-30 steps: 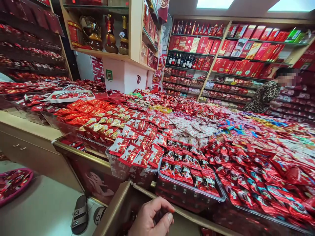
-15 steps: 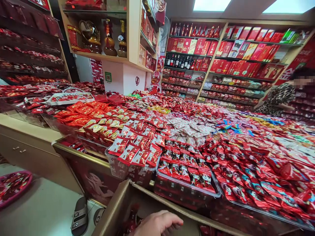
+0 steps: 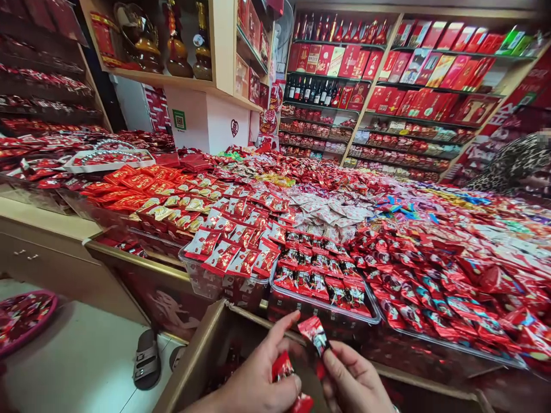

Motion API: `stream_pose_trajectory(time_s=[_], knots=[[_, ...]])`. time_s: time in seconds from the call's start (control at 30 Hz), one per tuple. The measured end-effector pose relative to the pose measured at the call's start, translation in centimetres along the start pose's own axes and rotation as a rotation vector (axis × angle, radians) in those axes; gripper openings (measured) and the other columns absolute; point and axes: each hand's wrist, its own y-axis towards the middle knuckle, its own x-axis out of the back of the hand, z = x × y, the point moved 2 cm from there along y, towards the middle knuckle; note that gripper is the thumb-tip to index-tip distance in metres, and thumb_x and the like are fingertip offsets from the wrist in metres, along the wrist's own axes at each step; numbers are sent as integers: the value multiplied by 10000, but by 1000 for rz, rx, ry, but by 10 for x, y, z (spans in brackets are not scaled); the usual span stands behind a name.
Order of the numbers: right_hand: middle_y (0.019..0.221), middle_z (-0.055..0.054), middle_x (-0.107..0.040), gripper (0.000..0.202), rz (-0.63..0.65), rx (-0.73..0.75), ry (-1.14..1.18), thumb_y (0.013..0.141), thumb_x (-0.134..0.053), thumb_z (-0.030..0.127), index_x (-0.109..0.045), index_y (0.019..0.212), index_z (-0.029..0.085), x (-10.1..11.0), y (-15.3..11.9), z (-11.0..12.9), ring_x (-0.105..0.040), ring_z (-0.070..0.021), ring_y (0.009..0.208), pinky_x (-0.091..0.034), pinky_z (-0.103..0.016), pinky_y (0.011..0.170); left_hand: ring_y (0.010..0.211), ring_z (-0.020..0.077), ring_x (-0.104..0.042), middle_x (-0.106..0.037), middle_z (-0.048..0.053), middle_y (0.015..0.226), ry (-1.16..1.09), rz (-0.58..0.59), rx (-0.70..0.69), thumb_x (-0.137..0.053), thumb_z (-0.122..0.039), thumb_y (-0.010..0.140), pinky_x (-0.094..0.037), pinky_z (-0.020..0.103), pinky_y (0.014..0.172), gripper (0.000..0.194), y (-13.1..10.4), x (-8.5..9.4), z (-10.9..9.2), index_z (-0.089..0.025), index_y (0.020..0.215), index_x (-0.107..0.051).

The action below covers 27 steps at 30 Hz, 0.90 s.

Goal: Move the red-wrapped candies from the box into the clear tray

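Note:
Over an open cardboard box [image 3: 202, 350] both of my hands are raised near the lower middle. My left hand [image 3: 262, 373] is closed round red wrapped packets [image 3: 283, 367], its index finger pointing up. My right hand [image 3: 355, 376] pinches a red and black packet [image 3: 315, 334] between thumb and fingers, and more red wrapping shows just below it. Right behind the hands stands a clear tub of red and black packets [image 3: 318, 281]. Dark red packets lie partly hidden inside the box.
A tub of red and white packets [image 3: 232, 252] stands left of centre. Loose red packets [image 3: 430, 287] fill the right side. A sandal [image 3: 147, 358] and a pink basket [image 3: 55, 310] are on the floor at left. A person in a patterned top [image 3: 512, 163] is at the far right.
Earlier one hand showed low over the box; now both hands are up and hold red packets. The view has tilted down slightly. The person at the right has bent lower.

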Motion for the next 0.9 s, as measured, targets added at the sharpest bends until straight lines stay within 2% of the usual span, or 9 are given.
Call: stream_pose_trajectory(time_s=[0.07, 0.13, 0.2, 0.3, 0.47, 0.57, 0.7, 0.8, 0.9], knots=[[439, 44, -510, 300, -43, 71, -65, 609, -685, 439, -639, 744, 175, 0, -3, 10, -396, -45, 388, -288, -151, 380, 542, 66, -448, -573, 5, 768, 20, -89, -4, -559, -197, 756, -366, 174, 542, 525, 1, 0, -5, -197, 1244, -368], [501, 27, -534, 277, -61, 155, -157, 636, -666, 427, -639, 727, 167, -1, -7, 15, -441, -63, 450, -331, -165, 424, 524, 71, -416, -530, -23, 610, 15, -121, -46, -529, -293, 799, -338, 171, 529, 352, 3, 0, -8, -139, 1114, -499], [529, 17, -542, 261, -54, 200, -231, 648, -654, 420, -641, 687, 162, -5, -9, 14, -463, -78, 482, -356, -183, 458, 525, 73, -405, -510, -26, 583, 12, -145, -76, -527, -361, 803, -337, 177, 531, 301, 5, 1, -9, -121, 979, -572], [532, 6, -562, 242, -51, 215, -231, 650, -652, 407, -665, 712, 174, -10, -12, 8, -473, -102, 488, -376, -212, 466, 549, 77, -415, -521, -18, 622, 43, -210, -77, -562, -350, 785, -349, 183, 542, 242, 5, 2, -9, -116, 827, -607], [570, -4, -616, 203, -68, 350, -229, 702, -615, 345, -704, 839, 224, -9, -11, 1, -512, -123, 544, -446, -232, 542, 517, 72, -414, -490, -37, 557, 51, -257, -64, -541, -339, 802, -330, 178, 514, 225, 4, 1, -8, -124, 764, -592], [666, -6, -664, 216, -69, 578, -405, 728, -597, 257, -679, 927, 282, -3, -10, 0, -574, -126, 549, -493, -217, 520, 561, 79, -443, -501, -34, 587, 13, -216, -79, -530, -348, 813, -349, 189, 573, 215, 4, -1, -5, -138, 837, -567], [973, -47, -658, 312, -109, 1045, -786, 774, -542, 177, -614, 1047, 308, -1, -14, -4, -621, -178, 862, -527, -238, 692, 679, 95, -467, -539, -17, 758, -122, -101, -60, -648, -395, 707, -355, 200, 640, 398, 1, -3, -2, -185, 996, -474], [971, -74, -632, 290, -129, 1189, -862, 805, -501, 187, -583, 1070, 270, 0, -13, -8, -601, -179, 890, -512, -267, 718, 649, 76, -399, -488, -38, 730, -92, -83, -36, -679, -374, 682, -322, 177, 608, 357, -2, -2, -5, -173, 898, -479], [873, -83, -638, 180, -74, 1255, -827, 838, -451, 231, -577, 967, 228, -1, -9, -8, -602, -180, 804, -498, -304, 663, 585, 63, -331, -427, -61, 653, -78, -77, 11, -650, -393, 705, -282, 168, 557, 319, -4, -2, -10, -165, 847, -478]])
